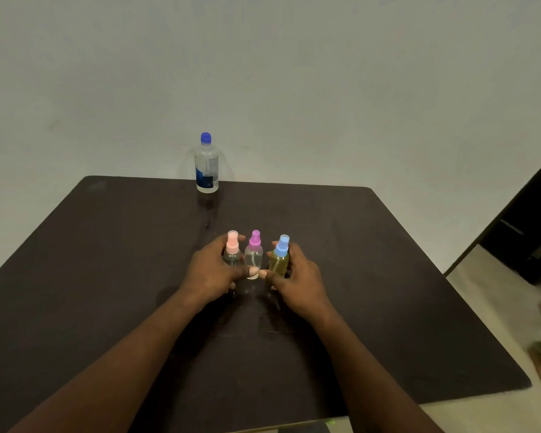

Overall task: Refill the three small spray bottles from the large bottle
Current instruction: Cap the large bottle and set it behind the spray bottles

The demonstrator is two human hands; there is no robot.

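**Entry: two hands, three spray bottles, one supply bottle, dark table**

Left hand (pixel 211 275): curled around the pink-capped spray bottle (pixel 232 252), thumb tip reaching toward the middle bottle. Right hand (pixel 297 278): wrapped around the blue-capped spray bottle (pixel 280 256), whose contents look yellowish. Between them, ungripped, the purple-capped spray bottle (pixel 254 254), clear, just beside both neighbours. The row stands upright near the middle of the table (pixel 107 276).

Large bottle (pixel 206 164): upright at the far edge, left of centre, blue cap on, well apart from the row.

Count: small spray bottles, three; large bottle, one; hands, two. All four caps appear fitted.

Judged risks: the small bottles are narrow and crowded, so shifting either outer one could knock the middle one over. Their necks look slim; pouring from the large bottle may well spill onto the table. No funnel is visible.
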